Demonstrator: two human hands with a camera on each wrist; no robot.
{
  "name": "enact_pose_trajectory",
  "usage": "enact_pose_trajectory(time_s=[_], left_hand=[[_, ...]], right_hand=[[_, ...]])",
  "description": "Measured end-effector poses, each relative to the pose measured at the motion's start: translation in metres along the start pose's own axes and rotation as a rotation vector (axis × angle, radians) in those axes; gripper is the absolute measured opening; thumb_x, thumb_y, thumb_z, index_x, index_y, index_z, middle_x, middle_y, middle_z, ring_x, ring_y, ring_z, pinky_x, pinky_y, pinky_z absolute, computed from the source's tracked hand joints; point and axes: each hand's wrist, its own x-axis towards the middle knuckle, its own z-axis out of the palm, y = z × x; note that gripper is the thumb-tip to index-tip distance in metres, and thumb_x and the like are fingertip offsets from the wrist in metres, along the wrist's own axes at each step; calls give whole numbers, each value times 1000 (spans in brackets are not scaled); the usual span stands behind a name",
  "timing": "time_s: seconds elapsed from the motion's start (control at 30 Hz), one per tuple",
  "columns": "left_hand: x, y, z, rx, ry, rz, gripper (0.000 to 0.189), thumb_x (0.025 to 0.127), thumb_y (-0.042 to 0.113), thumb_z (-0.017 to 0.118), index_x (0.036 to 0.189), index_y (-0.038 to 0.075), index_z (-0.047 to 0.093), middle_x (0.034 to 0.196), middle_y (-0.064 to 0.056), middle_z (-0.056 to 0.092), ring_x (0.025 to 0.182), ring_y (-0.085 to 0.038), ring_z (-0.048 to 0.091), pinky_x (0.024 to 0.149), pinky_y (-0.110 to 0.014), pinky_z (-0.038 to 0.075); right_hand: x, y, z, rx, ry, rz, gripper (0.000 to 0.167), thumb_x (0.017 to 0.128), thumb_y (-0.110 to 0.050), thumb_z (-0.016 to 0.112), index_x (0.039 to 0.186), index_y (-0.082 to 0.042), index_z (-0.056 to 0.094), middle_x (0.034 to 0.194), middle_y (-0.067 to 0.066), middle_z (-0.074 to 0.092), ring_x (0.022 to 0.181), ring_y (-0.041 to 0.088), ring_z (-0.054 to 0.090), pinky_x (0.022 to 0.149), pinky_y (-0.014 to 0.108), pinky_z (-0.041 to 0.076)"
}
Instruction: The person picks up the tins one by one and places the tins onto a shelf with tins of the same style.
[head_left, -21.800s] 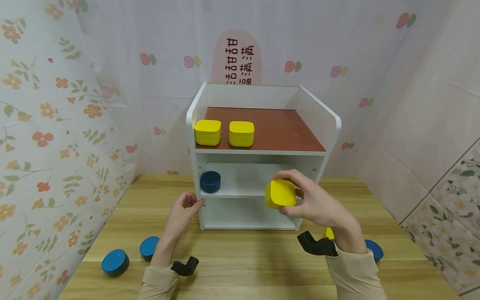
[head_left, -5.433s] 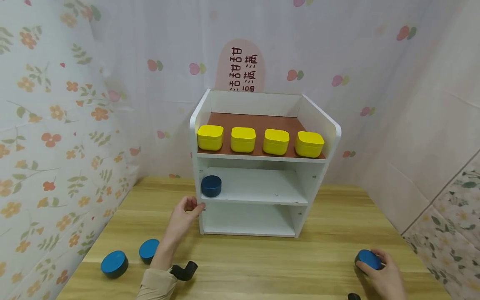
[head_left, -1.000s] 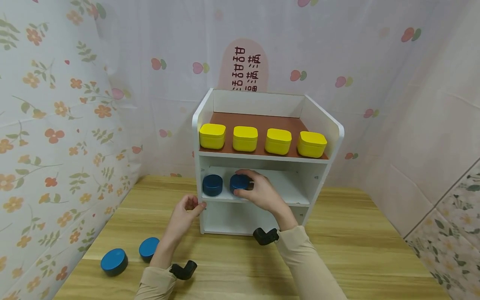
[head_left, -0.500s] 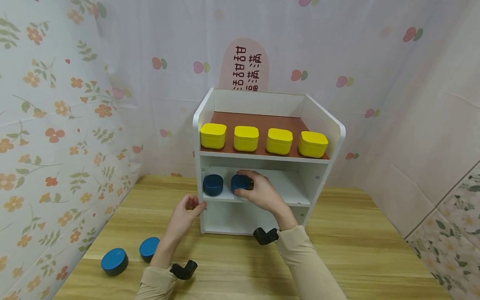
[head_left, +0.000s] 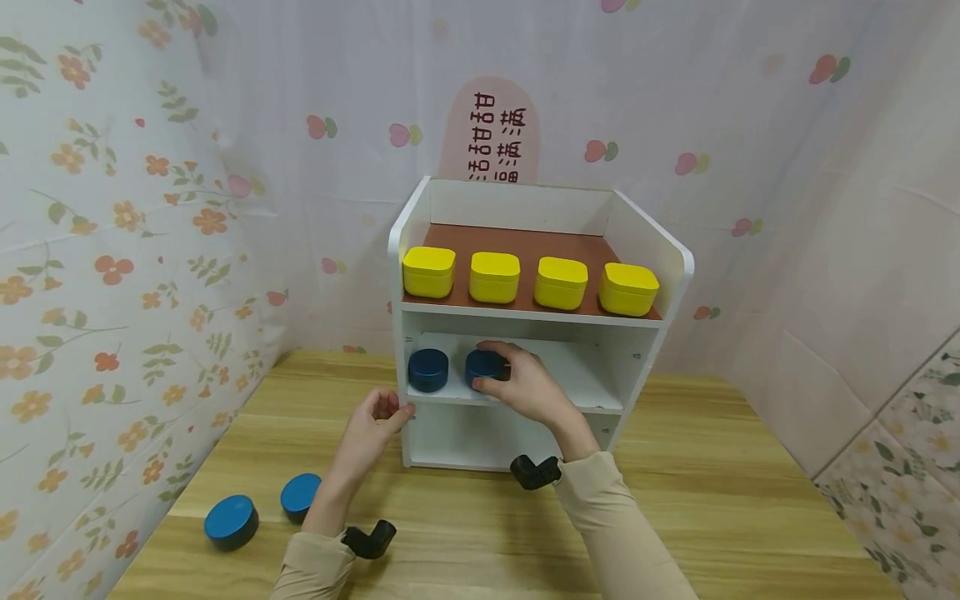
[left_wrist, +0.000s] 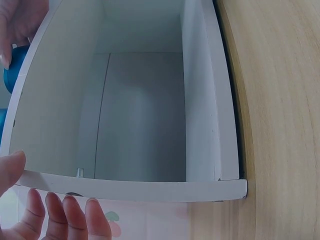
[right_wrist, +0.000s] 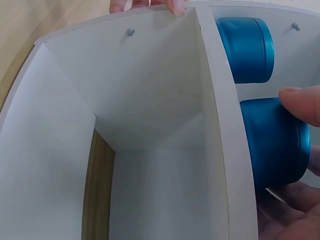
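"On the middle shelf (head_left: 588, 379), what do the fingers (right_wrist: 297, 195) of the right hand (head_left: 534, 390) have?"

"They have a round blue tin (right_wrist: 275, 145). The thumb (right_wrist: 305, 104) is on one side and the fingers curl round the other, only as far apart as the tin is wide."

"Is it heavy?"

"I guess it is light and hard, so it won't squash. It looks shiny and smooth, so it might slip. I think the best place to hold it is round its curved sides, not by the very top."

"Is it all the way down?"

"It stands upright and looks like it sits on the shelf, but I can't see all of its bottom."

"What's next to it?"

"Another blue tin (head_left: 428, 371) is just to its left, not touching."

"And the left hand (head_left: 371, 425)?"

"Its thumb and fingertips pinch the left edge of the white stand (head_left: 648, 242). I can't tell how hard."

"Anything farther off?"

"Four yellow boxes (head_left: 495, 277) line up on top. Two more blue tins (head_left: 231, 522) are on the table (head_left: 750, 500), down at the left. Behind it all hangs a curtain (head_left: 337, 208) with pictures on it."
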Motion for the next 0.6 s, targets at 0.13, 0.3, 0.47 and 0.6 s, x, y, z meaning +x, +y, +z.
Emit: enact_pose_trajectory(time_s=[0.13,0.3,0.47,0.6], left_hand=[[0,0,1,-5,1,-4,28,92,22,71,105,4,53,94,-8,53,90,-22,50,74,-29,41],[0,0,1,8,5,2,29,92,23,71,105,4,53,95,-8,53,90,-22,49,75,-29,41],[-1,1,1,14,7,10,30,92,25,71,104,4,53,96,-9,53,90,-23,49,76,-30,41],[-1,1,1,12,4,11,30,92,24,71,104,3,53,96,-9,53,90,-23,50,76,-30,41]], right_hand=[[1,0,0,-12,-7,7,54,88,-26,73,137,-12,55,139,6,53,114,24,54,97,44,45],[1,-1,0,-10,-12,6,57,88,-26,73,138,-10,53,140,7,52,117,25,53,99,46,43],[0,-1,1,1,-18,-24,64,87,-28,75,142,-10,49,144,7,48,124,25,48,104,47,38],[-1,0,1,9,-8,-61,68,86,-31,76,144,-12,47,145,5,46,126,24,47,104,47,38]])
